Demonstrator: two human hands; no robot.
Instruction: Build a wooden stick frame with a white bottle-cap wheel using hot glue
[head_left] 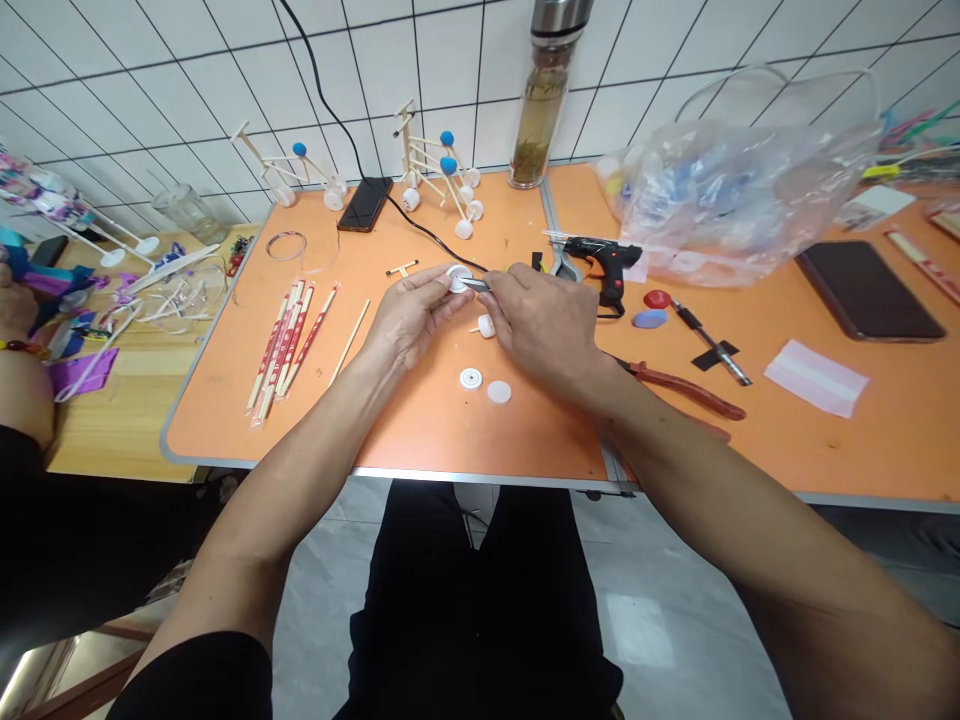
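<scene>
My left hand pinches a white plastic wheel at its fingertips. My right hand grips a small metal blade, and its tip meets the wheel. Most of the tool is hidden by my fingers. Just below my hands lie a small white plastic piece, a white ringed wheel and a plain white disc. A small wooden T-shaped piece rests beyond my left hand on the orange table.
Wrapped chopsticks lie left of my hands. A hot glue gun, red-handled pliers and a plastic bag are on the right. Wooden wheeled models and a phone stand behind. A co-worker's hand is at far left.
</scene>
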